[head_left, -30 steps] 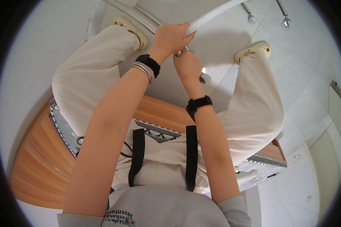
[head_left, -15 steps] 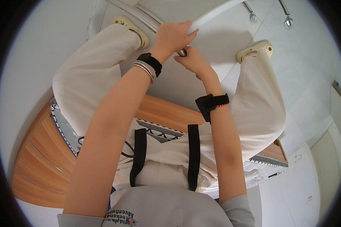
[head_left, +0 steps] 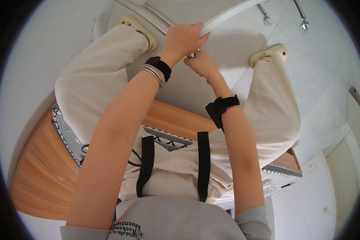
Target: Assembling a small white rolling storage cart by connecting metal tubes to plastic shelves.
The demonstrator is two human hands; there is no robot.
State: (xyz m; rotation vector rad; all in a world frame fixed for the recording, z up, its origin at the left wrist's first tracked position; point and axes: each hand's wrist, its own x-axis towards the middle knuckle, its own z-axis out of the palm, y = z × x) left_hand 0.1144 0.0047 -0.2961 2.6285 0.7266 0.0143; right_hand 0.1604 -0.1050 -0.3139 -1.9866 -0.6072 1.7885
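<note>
My left hand (head_left: 184, 40) is closed over a shiny metal tube at the corner of a piece with a curved white rim (head_left: 230, 13). Its thumb and a finger reach out to the right along that rim. Just below it, my right hand (head_left: 203, 65) is curled around the near end of the metal tube (head_left: 191, 55), most of which the two hands hide. From the left hand a metal rail (head_left: 150, 18) runs up to the upper left. Both wrists carry black straps.
Two metal legs with clear round ends (head_left: 304, 26) stick out at the top right. My feet in cream clogs (head_left: 271, 54) rest on the pale tiled floor (head_left: 328, 68) on both sides. I sit on a patterned pad above a wooden piece (head_left: 176, 120) with slatted drawers at the left.
My right hand has turned slightly and its fingers have curled further around the tube end, with the wrist and forearm shifting a little. The left hand stays almost in place.
</note>
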